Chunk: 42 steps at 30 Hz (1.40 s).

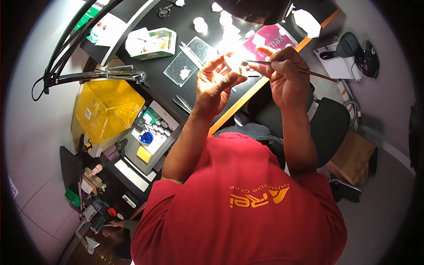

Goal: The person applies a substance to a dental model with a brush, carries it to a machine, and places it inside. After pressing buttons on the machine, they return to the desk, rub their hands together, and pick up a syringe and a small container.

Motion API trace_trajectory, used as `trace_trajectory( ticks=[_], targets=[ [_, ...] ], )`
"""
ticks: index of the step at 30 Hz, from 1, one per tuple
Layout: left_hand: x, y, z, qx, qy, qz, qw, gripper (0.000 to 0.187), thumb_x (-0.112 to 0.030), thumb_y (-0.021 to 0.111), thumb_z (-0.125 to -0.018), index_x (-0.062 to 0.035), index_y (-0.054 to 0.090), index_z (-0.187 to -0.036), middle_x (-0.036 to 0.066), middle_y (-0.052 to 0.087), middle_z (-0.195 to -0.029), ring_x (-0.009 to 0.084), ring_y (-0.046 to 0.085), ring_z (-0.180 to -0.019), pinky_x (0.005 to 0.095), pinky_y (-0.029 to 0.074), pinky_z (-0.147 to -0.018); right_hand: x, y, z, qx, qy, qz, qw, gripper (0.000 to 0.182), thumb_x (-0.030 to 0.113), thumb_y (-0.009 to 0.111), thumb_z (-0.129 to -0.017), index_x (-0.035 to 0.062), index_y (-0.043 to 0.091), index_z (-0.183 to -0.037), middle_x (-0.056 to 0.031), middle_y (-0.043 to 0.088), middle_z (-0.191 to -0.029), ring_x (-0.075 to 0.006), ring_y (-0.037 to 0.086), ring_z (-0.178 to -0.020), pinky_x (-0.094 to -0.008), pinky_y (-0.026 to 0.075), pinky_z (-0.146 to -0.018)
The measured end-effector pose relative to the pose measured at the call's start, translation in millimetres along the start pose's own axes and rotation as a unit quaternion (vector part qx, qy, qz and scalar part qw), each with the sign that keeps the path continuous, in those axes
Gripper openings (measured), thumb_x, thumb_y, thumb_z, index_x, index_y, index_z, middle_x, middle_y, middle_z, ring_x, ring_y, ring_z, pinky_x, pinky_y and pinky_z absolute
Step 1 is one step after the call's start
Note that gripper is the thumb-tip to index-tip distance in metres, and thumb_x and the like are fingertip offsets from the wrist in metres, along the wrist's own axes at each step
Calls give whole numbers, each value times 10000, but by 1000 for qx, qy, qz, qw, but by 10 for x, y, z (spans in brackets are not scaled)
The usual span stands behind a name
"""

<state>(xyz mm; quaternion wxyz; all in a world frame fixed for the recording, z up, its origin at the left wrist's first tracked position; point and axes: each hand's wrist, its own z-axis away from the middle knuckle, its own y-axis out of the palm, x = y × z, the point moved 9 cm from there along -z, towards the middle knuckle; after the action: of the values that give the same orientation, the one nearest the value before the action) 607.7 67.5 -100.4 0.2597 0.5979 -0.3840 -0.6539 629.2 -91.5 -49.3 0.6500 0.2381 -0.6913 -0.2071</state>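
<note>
Left hand point(216, 86): pinching small pale piece point(243, 72), above counter point(238, 105) edge. Right hand point(289, 76): gripping slim tool point(319, 77), tip near piece; contact unclear in glare. Risks: loose pinch dropping piece, glare misguiding tip.

A wood-edged desk point(154, 76) is brightly lit beneath a lamp point(254, 9). A dark chair point(331, 126) is placed beside it; a grey floor point(369, 234) is bordered by pale walls point(37, 128).

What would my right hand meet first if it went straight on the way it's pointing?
Probably the small pale piece in your left hand: the thin tool in your right hand points toward it. Depth is unclear, so I can't tell whether they touch.
</note>
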Motion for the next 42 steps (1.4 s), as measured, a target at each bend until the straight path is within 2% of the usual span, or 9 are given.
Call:
trace_trajectory(
  ticks=[2, 6, 9, 12, 15, 18, 42],
  targets=[
    [2, -14, 2, -4, 2, -2, 1000, 527, -21, 729, -853, 8, 520, -1336, 194, 638, -1151, 316, 661, -1080, 391, 598, -897, -25, -42, -12, 21, -3, -10, 1000, 178, -67, 450, -784, -48, 594, -887, -232, 661, -936, -181, 689, -793, -538, 589, -891],
    [-3, 3, -3, -2, 1, -3, 1000, 541, -31, 742, -846, 6, 517, -1336, 195, 634, -1157, 318, 661, -1081, 387, 599, -897, 12, -11, 6, 8, -11, -3, 1000, 170, -70, 438, -788, -42, 590, -860, -151, 610, -795, -255, 686, -975, -570, 584, -895],
    [-14, 37, -1, -1, -5, 3, 1000, 531, -32, 734, -855, 5, 510, -1335, 195, 630, -1167, 321, 658, -1090, 383, 599, -900, 50, 32, 26, -19, -5, -3, 1000, 158, -70, 432, -795, -40, 581, -838, -105, 524, -702, -321, 625, -1138, -600, 576, -897],
    [0, 29, -10, -8, -3, 40, 999, 468, 42, 707, -856, 4, 539, -1291, 219, 595, -1193, 344, 659, -1063, 413, 615, -880, 59, 36, 39, -32, -5, -7, 999, 141, -66, 433, -797, -38, 569, -822, -99, 497, -683, -353, 583, -1196, -607, 578, -890],
    [5, 43, -7, -7, -5, 50, 999, 449, 51, 694, -863, 7, 535, -1281, 221, 595, -1188, 342, 656, -1071, 417, 612, -888, 77, 48, 40, -31, -8, 4, 999, 132, -64, 435, -794, -35, 563, -808, -103, 499, -679, -352, 591, -1181, -600, 584, -882],
    [-3, 65, -2, 6, 3, 18, 1000, 462, -5, 688, -885, 3, 507, -1311, 201, 626, -1168, 313, 653, -1107, 377, 600, -907, 84, 58, 45, -32, -7, 16, 999, 132, -64, 433, -791, -28, 560, -795, -104, 503, -681, -348, 590, -1181, -592, 587, -878],
    [-11, 22, -2, -2, -3, 16, 1000, 457, -5, 695, -878, 4, 519, -1300, 203, 630, -1155, 326, 649, -1106, 387, 598, -907, 36, 42, 37, -29, -7, -2, 1000, 150, -78, 436, -806, -37, 577, -839, -98, 528, -726, -340, 608, -1168, -582, 598, -868]
  ],
)
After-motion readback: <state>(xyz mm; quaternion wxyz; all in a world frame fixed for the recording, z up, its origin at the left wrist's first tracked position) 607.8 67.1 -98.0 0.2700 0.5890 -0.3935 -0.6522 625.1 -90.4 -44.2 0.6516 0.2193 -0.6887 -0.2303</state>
